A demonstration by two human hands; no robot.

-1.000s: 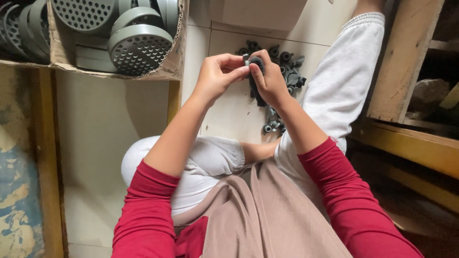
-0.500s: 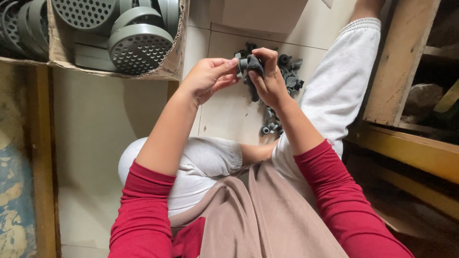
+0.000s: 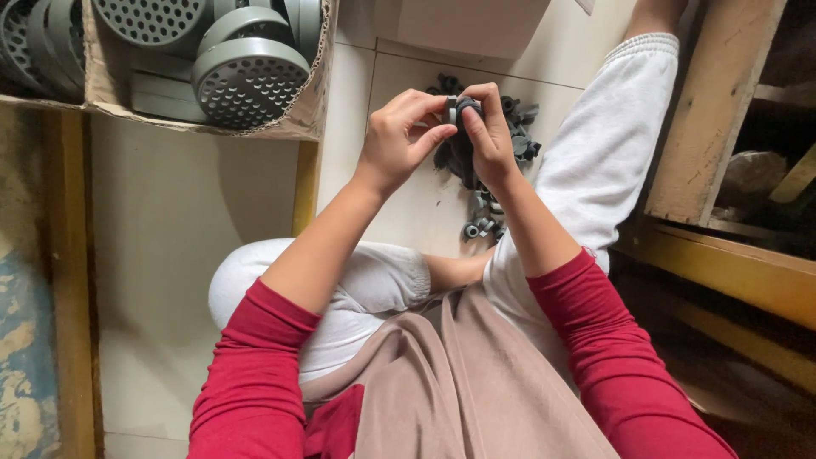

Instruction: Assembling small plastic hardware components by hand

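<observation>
Fingertips of our left hand point(image 3: 399, 136) and right hand point(image 3: 486, 127) pinch one small grey fitting point(image 3: 460, 107) at upper centre; we should press squarely above the pile of fittings point(image 3: 510, 144).

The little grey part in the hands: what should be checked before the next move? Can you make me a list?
1. Small grey part pinched by both hands: ok.
2. Left hand fingertips on it: ok.
3. Right hand fingers around it: ok.
4. Pile of grey parts within reach on the floor: ok.
5. Part fully fitted together: cannot tell, fingers hide it.
6. Box of perforated grey discs clear of the hands: ok.
</observation>
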